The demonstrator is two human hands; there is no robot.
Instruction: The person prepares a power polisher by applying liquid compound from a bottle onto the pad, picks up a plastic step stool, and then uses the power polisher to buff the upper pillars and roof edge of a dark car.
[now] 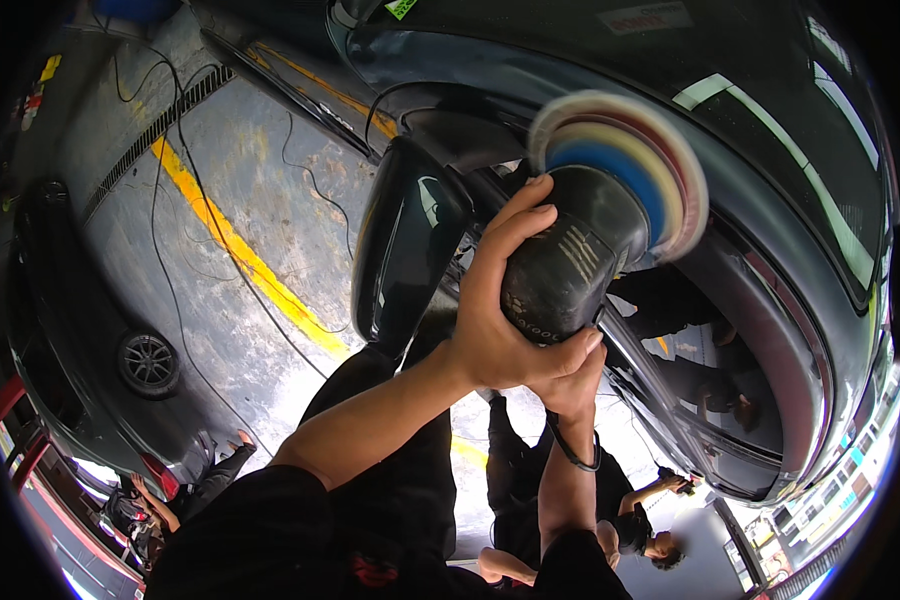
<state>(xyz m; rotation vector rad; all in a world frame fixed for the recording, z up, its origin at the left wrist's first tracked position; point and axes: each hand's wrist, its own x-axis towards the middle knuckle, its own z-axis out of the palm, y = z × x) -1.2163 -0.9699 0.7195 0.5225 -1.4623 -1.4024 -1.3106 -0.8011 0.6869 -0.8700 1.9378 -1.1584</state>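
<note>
A black polisher [559, 274] is held up against the dark car in front of me. My left hand [499, 319] is wrapped around its body, fingers over the left side and thumb at the rear end. Just behind, my right hand [581, 379] grips the tool's rear part; its fingers are mostly hidden. The round polishing pad [671, 195], with a blue backing and yellow, red and pale rings, has a blurred rim. It lies over the painted roof edge [750, 202] beside the windshield; the actual contact face is hidden.
Close to my left forearm sticks out the black side mirror [409, 244]. Cables [217, 217] cross the floor near a yellow line [247, 259] and a drain grate [157, 142]. Another dark car [82, 330] stands left, a person [150, 510] beside it. A co-worker [637, 525] holds a tool behind me.
</note>
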